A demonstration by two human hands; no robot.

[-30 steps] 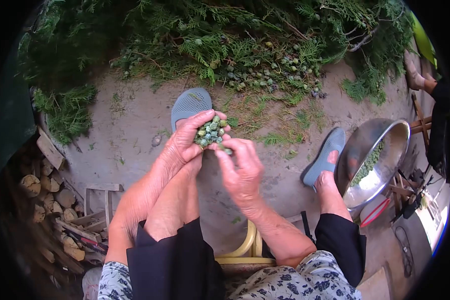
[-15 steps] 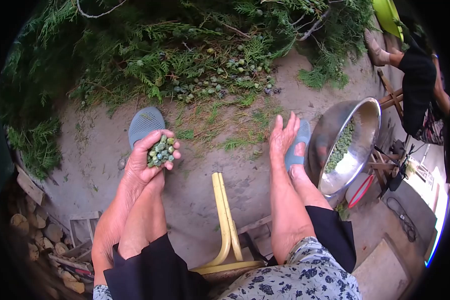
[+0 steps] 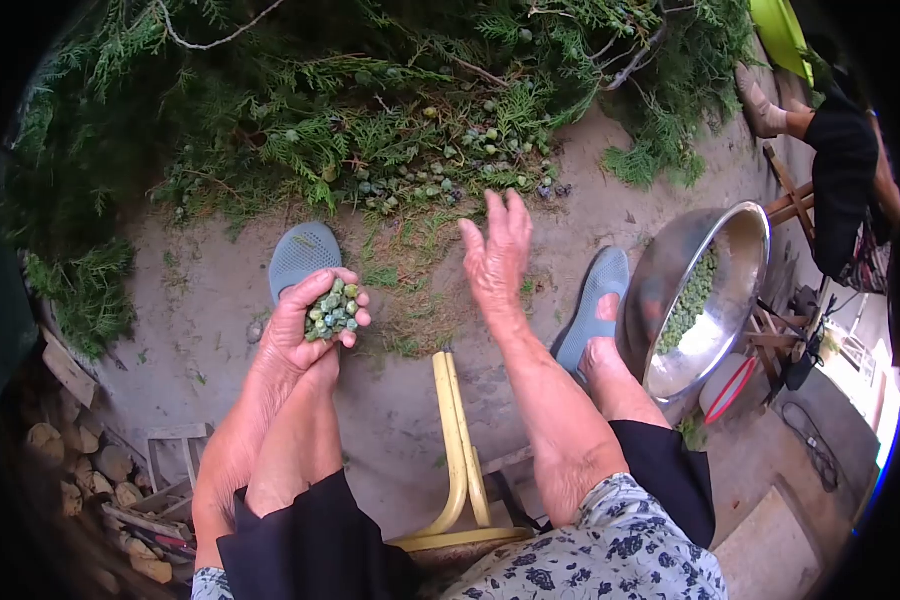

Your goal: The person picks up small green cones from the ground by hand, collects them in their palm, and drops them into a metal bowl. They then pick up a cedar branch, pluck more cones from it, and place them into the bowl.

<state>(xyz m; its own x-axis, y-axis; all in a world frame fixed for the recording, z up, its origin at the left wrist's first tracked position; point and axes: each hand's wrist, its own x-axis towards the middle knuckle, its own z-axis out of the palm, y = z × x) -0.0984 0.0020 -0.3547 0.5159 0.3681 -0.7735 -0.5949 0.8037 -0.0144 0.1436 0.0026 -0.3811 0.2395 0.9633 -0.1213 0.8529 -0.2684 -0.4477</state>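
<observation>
A heap of small round green cones (image 3: 333, 311) rests in my left hand (image 3: 295, 322), whose fingers curl up around it in front of the left shoe. My right hand (image 3: 500, 250) hangs over the ground with its fingers spread and nothing in it, just below more loose cones (image 3: 435, 185) that lie among cut evergreen branches (image 3: 300, 130). To the right a tilted metal bowl (image 3: 660, 290) holds many green cones (image 3: 692, 300) along its inner side.
A yellow-framed stool (image 3: 455, 450) stands between my legs. Another person's leg and foot (image 3: 765, 110) show at the upper right, near a wooden stool (image 3: 790, 200). Cut logs (image 3: 110, 465) are piled at the lower left. A cable (image 3: 812, 445) lies at the right.
My right hand has moved left and slightly up, away from beside the right shoe toward the loose cones. My left hand still holds its cones.
</observation>
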